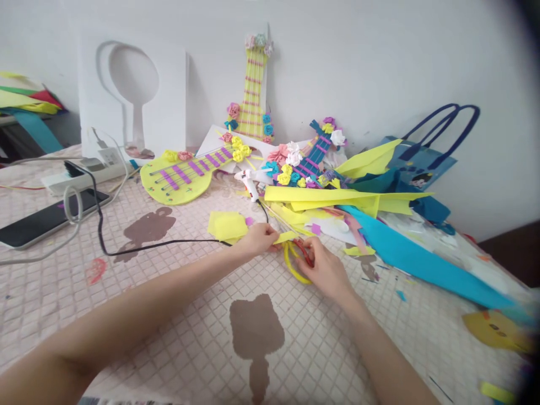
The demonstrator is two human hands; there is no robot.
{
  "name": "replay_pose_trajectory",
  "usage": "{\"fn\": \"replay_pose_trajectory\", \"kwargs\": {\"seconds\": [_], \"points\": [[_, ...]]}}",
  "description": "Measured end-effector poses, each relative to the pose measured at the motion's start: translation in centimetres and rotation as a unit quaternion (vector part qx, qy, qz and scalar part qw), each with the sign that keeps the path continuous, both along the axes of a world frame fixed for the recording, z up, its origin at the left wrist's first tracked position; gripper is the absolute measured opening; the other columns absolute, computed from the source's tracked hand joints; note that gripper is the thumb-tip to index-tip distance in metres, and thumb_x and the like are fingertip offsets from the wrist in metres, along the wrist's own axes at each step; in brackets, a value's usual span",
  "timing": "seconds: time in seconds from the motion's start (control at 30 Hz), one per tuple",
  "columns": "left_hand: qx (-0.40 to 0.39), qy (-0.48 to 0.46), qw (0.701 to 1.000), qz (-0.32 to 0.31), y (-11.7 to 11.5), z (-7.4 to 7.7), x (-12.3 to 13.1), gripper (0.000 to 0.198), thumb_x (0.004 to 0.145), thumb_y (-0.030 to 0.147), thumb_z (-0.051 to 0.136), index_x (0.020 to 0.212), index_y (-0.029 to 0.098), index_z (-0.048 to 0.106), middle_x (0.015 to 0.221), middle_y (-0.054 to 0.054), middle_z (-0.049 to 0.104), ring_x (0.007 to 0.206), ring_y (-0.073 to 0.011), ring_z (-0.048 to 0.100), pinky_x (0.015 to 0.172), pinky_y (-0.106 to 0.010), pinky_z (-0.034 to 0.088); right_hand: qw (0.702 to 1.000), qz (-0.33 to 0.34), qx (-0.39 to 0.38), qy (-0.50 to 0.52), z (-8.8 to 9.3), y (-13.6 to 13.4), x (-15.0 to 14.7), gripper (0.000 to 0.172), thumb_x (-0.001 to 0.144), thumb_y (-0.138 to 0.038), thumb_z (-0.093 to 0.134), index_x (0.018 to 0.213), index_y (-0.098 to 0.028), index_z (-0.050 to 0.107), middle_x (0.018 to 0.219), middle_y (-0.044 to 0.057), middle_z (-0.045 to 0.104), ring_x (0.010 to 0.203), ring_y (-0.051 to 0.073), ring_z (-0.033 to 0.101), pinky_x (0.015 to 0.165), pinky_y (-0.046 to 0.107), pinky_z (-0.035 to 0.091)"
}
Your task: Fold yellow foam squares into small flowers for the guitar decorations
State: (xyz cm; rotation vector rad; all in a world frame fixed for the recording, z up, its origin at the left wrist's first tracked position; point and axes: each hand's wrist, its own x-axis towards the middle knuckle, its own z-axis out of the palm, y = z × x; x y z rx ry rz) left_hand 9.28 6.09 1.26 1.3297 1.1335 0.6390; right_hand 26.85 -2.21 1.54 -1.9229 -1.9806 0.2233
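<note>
My left hand (pixel 260 238) is closed on the end of a narrow yellow crepe paper strip (pixel 286 237). My right hand (pixel 324 264) grips red-handled scissors (pixel 307 254), whose blades lie close to the strip. Below the fingers curves a yellow loop (pixel 291 265); whether it belongs to the scissors or the paper I cannot tell. Left of the hands lies a folded piece of yellow crepe paper (pixel 228 225). Just beyond them rests a white glue gun (pixel 250 184), its black cord running behind my left wrist.
Behind stand paper-flowered guitars, one yellow and purple (pixel 181 179), one blue (pixel 315 153). A long blue crepe strip (pixel 417 259) crosses the right side, with a blue bag (pixel 439 163) beyond. A phone (pixel 50 219) and power strip (pixel 84 175) lie left.
</note>
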Motion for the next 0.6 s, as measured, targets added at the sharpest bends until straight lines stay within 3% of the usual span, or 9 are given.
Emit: {"fn": "replay_pose_trajectory", "kwargs": {"seconds": [0.17, 0.33, 0.6], "points": [[0.055, 0.061, 0.996, -0.018, 0.2, -0.7, 0.0, 0.007, 0.08, 0.014, 0.054, 0.073, 0.012, 0.054, 0.073, -0.009, 0.072, 0.069, -0.0159, 0.07, 0.063, -0.023, 0.055, 0.992, -0.052, 0.074, 0.084, 1.6, -0.3, 1.1, 0.028, 0.08, -0.042, 0.056, 0.097, -0.022, 0.048, 0.066, -0.003, 0.054, 0.054, 0.015, 0.055, 0.051, 0.026, 0.038], [0.112, 0.122, 0.985, -0.043, 0.2, 0.1, 0.2, 0.008, 0.073, 0.012, 0.051, 0.069, 0.012, 0.058, 0.063, -0.007, 0.07, 0.062, -0.0176, 0.068, 0.061, -0.025, 0.053, 0.984, -0.059, 0.117, 0.119, 2.5, -0.7, 1.2, 0.031, 0.078, -0.043, 0.059, 0.096, -0.021, 0.048, 0.068, -0.002, 0.056, 0.052, 0.014, 0.054, 0.049, 0.024, 0.039], [0.214, 0.199, 0.955, -0.058, -0.4, 1.4, 0.7, 0.021, 0.07, 0.011, 0.048, 0.051, 0.013, 0.057, 0.049, -0.007, 0.062, 0.053, -0.0185, 0.062, 0.059, -0.027, 0.048, 0.998, -0.028, 0.05, 0.018, 0.5, -0.8, -0.2, 0.024, 0.077, -0.034, 0.059, 0.095, -0.024, 0.047, 0.071, -0.003, 0.058, 0.061, 0.017, 0.058, 0.054, 0.027, 0.037]]}}
